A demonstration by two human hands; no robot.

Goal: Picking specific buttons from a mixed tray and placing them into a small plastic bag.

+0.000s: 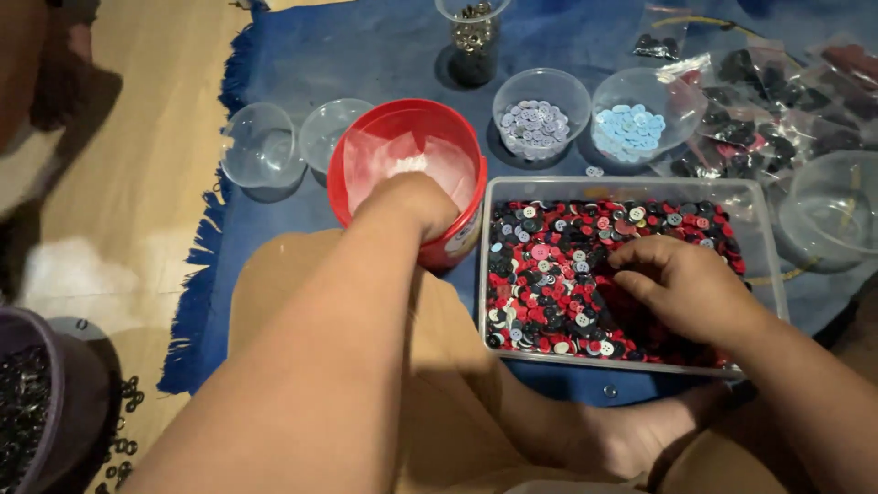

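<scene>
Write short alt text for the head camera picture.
A person's left hand dips into a red tub while the right hand picks through mixed buttons in a clear tray. Small clear cups sit behind on a blue rug.

My left hand [413, 203] is curled knuckles-up, fingers bent down out of sight, its forearm running long from lower left. My right hand [681, 282] lies palm-down, fingers [631, 254] hooked and pinched together toward the left, wrist angling off to lower right.
</scene>
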